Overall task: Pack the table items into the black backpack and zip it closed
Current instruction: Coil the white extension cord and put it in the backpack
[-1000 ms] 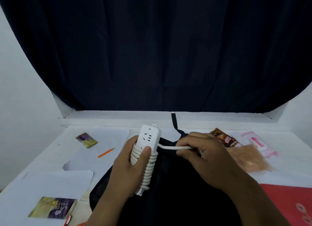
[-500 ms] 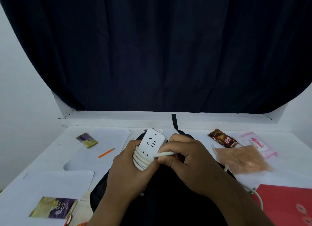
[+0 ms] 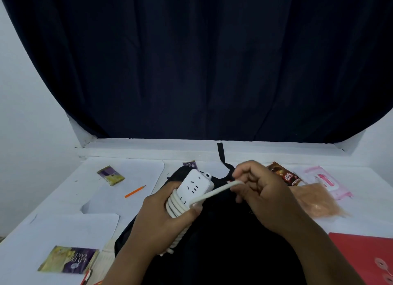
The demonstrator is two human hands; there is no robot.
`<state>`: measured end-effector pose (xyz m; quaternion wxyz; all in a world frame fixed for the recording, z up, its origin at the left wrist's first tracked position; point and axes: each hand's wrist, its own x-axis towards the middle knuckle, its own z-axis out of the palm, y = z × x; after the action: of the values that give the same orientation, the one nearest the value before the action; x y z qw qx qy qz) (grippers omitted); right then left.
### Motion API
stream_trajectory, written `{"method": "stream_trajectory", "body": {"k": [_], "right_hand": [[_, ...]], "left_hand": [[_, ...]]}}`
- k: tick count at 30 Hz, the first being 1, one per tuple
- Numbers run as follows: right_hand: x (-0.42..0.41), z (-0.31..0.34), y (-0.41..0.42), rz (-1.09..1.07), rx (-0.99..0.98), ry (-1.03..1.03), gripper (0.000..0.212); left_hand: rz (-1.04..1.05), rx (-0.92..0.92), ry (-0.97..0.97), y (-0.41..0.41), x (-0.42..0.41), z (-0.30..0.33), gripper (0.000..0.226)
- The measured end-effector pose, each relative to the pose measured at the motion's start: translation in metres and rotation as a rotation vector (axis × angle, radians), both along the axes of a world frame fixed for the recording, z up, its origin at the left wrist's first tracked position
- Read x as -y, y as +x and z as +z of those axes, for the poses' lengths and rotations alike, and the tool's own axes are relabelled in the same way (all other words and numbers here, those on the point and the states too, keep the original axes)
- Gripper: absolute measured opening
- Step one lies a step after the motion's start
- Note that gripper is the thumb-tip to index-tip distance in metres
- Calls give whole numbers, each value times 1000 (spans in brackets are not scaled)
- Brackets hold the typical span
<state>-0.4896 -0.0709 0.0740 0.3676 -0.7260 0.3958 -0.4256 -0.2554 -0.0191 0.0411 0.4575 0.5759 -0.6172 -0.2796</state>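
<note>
Head cam Q: what's cluttering round the black backpack?

A: left hand grips the white power strip over it, right hand pinches its cord. Snack packet and pink wipes at 2 o'clock, red folder at 4, orange pencil at 10, cake wrapper at 8.

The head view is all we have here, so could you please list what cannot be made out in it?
- Black backpack: whether its zip is open; both arms cover it, and it is dark.
- Power strip: its lower end, hidden by the left hand.
- Cord: its plug end, behind the right hand.
- Red folder: cut off by the right edge.
</note>
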Motion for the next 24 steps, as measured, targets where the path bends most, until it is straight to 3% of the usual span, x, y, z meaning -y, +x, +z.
{"method": "stream_trajectory", "body": {"k": [7,14,24], "right_hand": [[2,2,3,-222,75,-85,18],[2,-12,15,-202,150,64,11],[3,-16,22,-227,170,56,9]], "left_hand": [[-335,5,-9,-4,-3,10,48],[-371,-122,-46,-7,-4,12,51],[-409,-74,2,-2,-5,15,52]]}}
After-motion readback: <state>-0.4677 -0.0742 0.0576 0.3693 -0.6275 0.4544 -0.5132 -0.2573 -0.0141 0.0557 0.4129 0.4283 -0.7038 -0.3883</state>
